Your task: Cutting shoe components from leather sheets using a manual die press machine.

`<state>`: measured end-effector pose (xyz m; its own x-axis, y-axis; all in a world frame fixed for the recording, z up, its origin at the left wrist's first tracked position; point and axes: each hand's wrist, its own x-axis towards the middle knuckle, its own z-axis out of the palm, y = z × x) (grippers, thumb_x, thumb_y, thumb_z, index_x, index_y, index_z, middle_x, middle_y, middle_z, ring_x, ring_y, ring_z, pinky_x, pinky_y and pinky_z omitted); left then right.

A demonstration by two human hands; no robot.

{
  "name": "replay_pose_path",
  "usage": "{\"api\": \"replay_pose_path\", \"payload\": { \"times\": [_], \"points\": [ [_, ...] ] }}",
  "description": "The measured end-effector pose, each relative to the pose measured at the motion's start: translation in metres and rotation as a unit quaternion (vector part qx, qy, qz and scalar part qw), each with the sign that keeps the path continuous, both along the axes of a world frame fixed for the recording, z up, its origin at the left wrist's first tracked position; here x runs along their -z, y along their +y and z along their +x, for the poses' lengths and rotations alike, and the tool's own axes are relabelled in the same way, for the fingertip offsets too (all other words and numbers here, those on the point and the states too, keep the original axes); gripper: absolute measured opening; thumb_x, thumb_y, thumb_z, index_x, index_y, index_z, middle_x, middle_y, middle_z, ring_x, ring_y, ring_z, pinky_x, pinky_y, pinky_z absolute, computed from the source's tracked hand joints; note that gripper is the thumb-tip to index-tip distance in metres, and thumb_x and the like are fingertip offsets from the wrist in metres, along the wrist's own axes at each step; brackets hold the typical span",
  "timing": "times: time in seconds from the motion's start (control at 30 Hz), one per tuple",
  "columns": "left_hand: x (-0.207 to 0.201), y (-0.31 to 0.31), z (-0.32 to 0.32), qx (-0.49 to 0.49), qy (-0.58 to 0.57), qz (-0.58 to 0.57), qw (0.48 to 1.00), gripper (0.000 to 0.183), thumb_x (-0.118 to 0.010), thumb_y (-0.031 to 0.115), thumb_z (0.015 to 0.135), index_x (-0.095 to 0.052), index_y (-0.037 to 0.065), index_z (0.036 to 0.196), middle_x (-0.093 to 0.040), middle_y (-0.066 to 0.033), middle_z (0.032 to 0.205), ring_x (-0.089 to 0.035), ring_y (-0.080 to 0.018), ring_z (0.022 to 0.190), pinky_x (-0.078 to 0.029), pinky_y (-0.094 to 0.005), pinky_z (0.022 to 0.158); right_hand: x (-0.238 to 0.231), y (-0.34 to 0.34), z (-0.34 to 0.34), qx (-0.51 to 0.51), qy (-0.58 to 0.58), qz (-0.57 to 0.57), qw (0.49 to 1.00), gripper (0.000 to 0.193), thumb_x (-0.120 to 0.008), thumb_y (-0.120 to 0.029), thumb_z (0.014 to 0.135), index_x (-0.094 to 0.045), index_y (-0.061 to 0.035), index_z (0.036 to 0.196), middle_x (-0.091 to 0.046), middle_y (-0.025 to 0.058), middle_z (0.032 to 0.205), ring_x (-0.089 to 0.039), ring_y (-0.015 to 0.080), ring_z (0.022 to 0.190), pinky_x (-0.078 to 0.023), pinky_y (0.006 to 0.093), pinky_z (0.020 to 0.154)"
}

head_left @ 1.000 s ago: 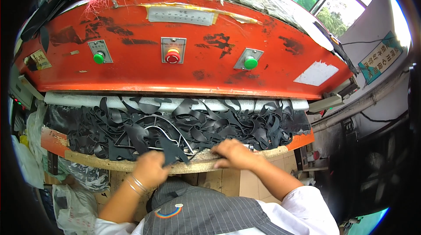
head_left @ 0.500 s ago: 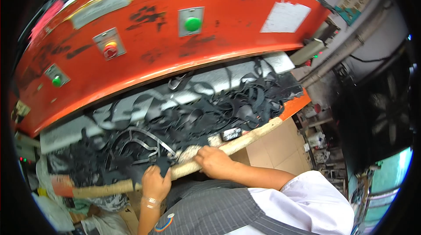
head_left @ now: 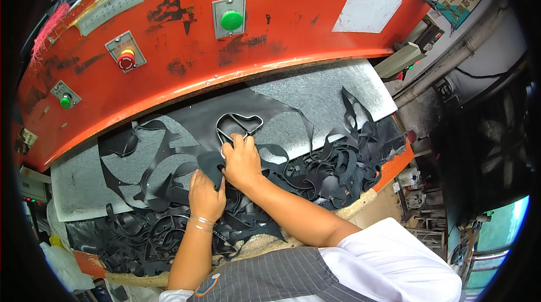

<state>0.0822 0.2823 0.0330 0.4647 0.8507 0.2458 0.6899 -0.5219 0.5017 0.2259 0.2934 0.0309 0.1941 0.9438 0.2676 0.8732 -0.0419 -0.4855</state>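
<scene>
The metal cutting die sits just beyond the fingertips of the right hand, over a smooth black sheet; fingers and thumb pinch its near edge. Close on the left of that grip, the left hand pinches a small black piece between thumb and fingers. Tangled black scraps spread below and right of both hands — a pale board runs beneath the sheet, and an orange-red machine beam rises beyond the grip.

The right arm outreaches the left arm, right fingers bent, left fingers nearer the body.
</scene>
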Motion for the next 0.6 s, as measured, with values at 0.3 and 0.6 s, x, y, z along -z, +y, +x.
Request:
{"api": "replay_pose_path", "payload": {
  "times": [0.3, 0.6],
  "points": [
    [0.005, 0.004, -0.001, 0.002, -0.028, -0.020, 0.999, 0.032, -0.066, 0.015, 0.081, -0.064, -0.005, 0.106, -0.064, -0.0236, 0.111, -0.056, -0.0390, 0.112, -0.034, -0.0461, 0.109, -0.028, -0.004, 0.138, -0.187, 0.191, 0.061, 0.962, 0.018, -0.074, -0.010, 0.081, -0.060, -0.0002, 0.088, -0.047, 0.0221, 0.137, -0.053, 0.0380, 0.122, -0.043, 0.0416, 0.102],
    [0.007, -0.008, 0.000, -0.003, -0.039, -0.030, 0.999, 0.031, -0.066, 0.015, 0.080, -0.065, -0.005, 0.104, -0.064, -0.0236, 0.110, -0.057, -0.0394, 0.110, -0.035, -0.0468, 0.108, 0.009, 0.061, 0.173, -0.198, 0.155, 0.059, 0.966, 0.017, -0.074, -0.013, 0.078, -0.064, -0.0026, 0.088, -0.060, 0.0160, 0.128, -0.057, 0.0336, 0.116, -0.044, 0.0397, 0.097]
  ]
}}
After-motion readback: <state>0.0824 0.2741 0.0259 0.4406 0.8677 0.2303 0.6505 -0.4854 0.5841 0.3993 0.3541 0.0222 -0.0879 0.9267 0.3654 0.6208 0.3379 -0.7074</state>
